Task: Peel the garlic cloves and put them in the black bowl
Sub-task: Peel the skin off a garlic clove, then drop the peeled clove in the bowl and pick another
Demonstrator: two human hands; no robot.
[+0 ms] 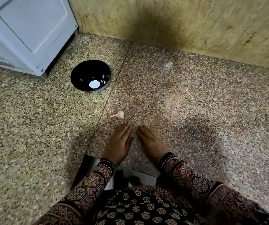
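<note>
Both hands are lying palm-down on the speckled stone counter (195,103): the left hand (119,142) and the right hand (151,142) are sitting side by side, close but not touching. Their fingers are straight and pointing toward 12 o'clock, gripping nothing, and motion blur is softening their outlines.

The garlic bulb (120,114) is resting on the counter just beyond the left hand's fingertips, at about 11 o'clock from them. Neither hand is touching it. Its stalk is pointing toward 9 o'clock and its papery skin is on.

The black bowl (81,70) is standing upright on the counter, well apart from the bulb, at 11 o'clock from it. A couple of small pale peeled cloves (103,82) are lying inside at the bowl's 4 o'clock side, beside a round white patch (94,84). Whether that patch is glare or an object I cannot tell.

A white appliance (25,30) is filling the 10 o'clock corner of the view, its foot near the bowl. A mottled yellowish wall (211,21) with a dark stain is running along the counter's far edge from 12 to 2 o'clock. Patterned sleeves (98,179) are covering both wrists at 6 o'clock.
</note>
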